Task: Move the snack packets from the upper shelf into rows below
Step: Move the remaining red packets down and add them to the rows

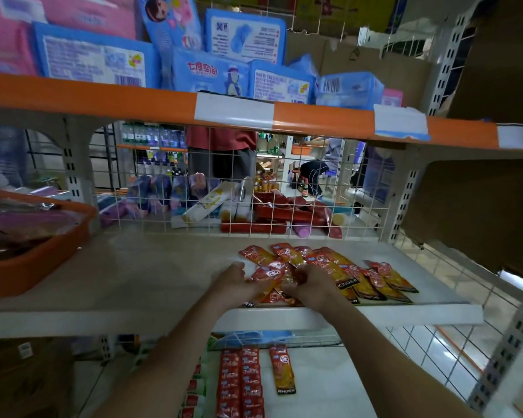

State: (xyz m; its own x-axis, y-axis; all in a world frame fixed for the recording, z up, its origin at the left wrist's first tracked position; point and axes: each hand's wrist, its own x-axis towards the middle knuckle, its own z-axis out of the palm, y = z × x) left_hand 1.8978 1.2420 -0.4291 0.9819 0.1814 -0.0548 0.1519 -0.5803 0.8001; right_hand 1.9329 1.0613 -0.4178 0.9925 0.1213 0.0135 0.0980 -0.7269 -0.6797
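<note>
Several red and yellow snack packets point(338, 267) lie scattered on the white upper shelf point(151, 276), right of its middle. My left hand point(231, 282) and my right hand point(310, 285) both reach into the near side of this pile, fingers curled round packets at its left end. On the lower shelf point(323, 384), more red packets point(239, 384) lie in two neat rows, and a single yellow and red packet point(281, 369) lies lengthwise to their right.
An orange basket point(34, 260) of wrapped goods sits at the left of the upper shelf. A wire grid point(254, 188) backs the shelf, with a person standing behind it. Blue and pink packs fill the orange-edged shelf point(103, 98) above. Cardboard hangs at the right.
</note>
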